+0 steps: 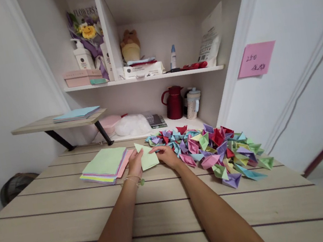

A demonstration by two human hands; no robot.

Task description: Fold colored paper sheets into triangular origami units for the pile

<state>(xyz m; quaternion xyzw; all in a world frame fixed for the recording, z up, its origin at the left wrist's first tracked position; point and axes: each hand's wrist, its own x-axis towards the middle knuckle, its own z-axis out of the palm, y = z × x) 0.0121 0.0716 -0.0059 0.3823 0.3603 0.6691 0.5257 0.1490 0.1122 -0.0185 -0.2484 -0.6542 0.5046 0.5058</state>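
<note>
A pale green sheet of paper [146,157], partly folded, lies on the wooden table [74,229] between my hands. My left hand [135,164] presses on its left edge with fingers close together. My right hand [165,154] rests on its right side, fingertips pinching the upper edge. Left of my hands sits a stack of coloured paper sheets [106,165] with a green one on top. To the right spreads a heap of folded paper boats [215,149] in red, pink, purple, blue and green.
Shelves at the back hold a red jug [173,102], a white cup [193,103], bottles, a tissue pack and a plush toy. A small side shelf [54,122] carries blue sheets. A pink note [256,59] sticks on the right wall.
</note>
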